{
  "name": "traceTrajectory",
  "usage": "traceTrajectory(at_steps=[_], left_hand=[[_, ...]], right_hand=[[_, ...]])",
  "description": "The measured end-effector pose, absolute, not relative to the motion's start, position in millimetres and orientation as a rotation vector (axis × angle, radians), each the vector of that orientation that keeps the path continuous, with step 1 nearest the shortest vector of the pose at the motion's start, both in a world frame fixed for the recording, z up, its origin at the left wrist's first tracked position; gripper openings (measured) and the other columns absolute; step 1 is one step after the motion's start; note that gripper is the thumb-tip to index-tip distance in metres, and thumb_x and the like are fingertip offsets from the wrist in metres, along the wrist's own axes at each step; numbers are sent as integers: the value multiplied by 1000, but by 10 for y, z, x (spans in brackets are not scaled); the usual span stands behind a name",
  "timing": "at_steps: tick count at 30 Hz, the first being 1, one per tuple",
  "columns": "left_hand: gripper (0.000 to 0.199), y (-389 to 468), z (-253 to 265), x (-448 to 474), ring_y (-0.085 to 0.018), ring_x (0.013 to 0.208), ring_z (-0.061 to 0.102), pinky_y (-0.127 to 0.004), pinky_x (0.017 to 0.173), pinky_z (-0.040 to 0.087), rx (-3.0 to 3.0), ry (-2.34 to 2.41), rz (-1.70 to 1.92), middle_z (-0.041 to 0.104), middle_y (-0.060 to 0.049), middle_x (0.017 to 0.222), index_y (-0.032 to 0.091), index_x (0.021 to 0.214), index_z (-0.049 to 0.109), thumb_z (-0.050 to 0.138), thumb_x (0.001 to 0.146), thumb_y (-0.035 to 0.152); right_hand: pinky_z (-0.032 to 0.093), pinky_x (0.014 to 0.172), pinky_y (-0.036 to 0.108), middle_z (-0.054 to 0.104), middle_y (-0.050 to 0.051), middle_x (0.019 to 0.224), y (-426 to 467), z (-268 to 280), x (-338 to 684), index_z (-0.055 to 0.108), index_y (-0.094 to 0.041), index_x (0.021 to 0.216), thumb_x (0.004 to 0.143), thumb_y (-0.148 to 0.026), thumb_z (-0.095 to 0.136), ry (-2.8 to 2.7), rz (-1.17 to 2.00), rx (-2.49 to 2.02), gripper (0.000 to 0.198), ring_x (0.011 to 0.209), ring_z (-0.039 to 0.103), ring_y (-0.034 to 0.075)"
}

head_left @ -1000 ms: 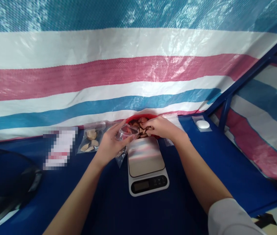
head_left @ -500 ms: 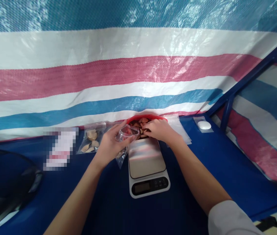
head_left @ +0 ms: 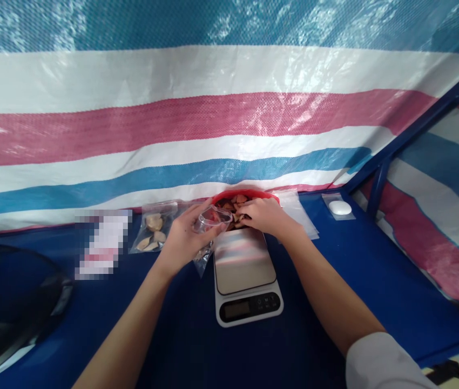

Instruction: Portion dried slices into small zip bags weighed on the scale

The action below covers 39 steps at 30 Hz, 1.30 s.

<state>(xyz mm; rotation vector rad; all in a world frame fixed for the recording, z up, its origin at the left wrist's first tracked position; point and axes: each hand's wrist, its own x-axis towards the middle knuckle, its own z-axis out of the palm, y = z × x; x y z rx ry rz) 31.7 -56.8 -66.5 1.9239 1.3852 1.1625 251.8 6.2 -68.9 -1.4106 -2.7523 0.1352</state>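
Observation:
My left hand (head_left: pixel 181 237) is closed round a clear plastic bag (head_left: pixel 216 216), its mouth held wide and facing the basin. Its lower corner hangs beside the scale, with some pieces dimly visible inside. Behind the scale stands a red basin (head_left: pixel 249 192) of brown dried slices (head_left: pixel 226 205). My right hand (head_left: pixel 265 216) reaches into it, fingers curled and pinched on slices at the near side; the fingertips are partly hidden among them. Just below both hands lies a white kitchen scale (head_left: pixel 245 262) with a bare metal plate and a dark display.
Left of my left hand lies a clear bag of pale slices (head_left: pixel 154 232), then a blurred-out packet (head_left: pixel 103 243). A black round object (head_left: pixel 14 308) stands at far left. Flat clear bags (head_left: pixel 296 213) and a white oval item (head_left: pixel 339 208) lie right. Striped sheeting (head_left: pixel 213 119) rises behind.
Both hands stay almost where they were, the left on the bag and the right in the basin. The whole view has shifted very slightly.

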Motion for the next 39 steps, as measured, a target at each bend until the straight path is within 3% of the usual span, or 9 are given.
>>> traceTrajectory(at_steps=[11, 22, 31, 39], left_hand=[[57, -572, -640, 333, -29, 114, 69, -46, 100, 58, 1960, 1386, 1154, 73, -9, 125, 24, 134, 66, 78, 82, 44], [59, -570, -667, 354, -30, 110, 68, -45, 94, 58, 1940, 1406, 1087, 71, -11, 125, 22, 134, 66, 76, 82, 49], [61, -563, -706, 357, -29, 118, 65, -46, 104, 53, 1936, 1353, 1129, 70, -11, 129, 21, 136, 65, 77, 82, 47], [63, -549, -734, 350, -30, 121, 64, -48, 109, 49, 1937, 1356, 1113, 69, -14, 131, 18, 138, 63, 76, 83, 47]], right_hand=[[42, 70, 29, 78, 6, 108, 121, -654, 2636, 80, -25, 104, 97, -37, 62, -2674, 203, -1354, 23, 92, 69, 22], [45, 75, 28, 79, 5, 105, 166, -752, 2640, 82, -24, 101, 97, -35, 62, -2592, 311, -1280, 23, 92, 70, 20], [49, 85, 27, 80, 4, 105, 220, -794, 2697, 81, -23, 105, 95, -30, 65, -2479, 406, -1248, 20, 91, 72, 18], [51, 85, 27, 80, 5, 105, 261, -848, 2719, 81, -21, 102, 93, -26, 67, -2410, 454, -1144, 18, 92, 74, 19]])
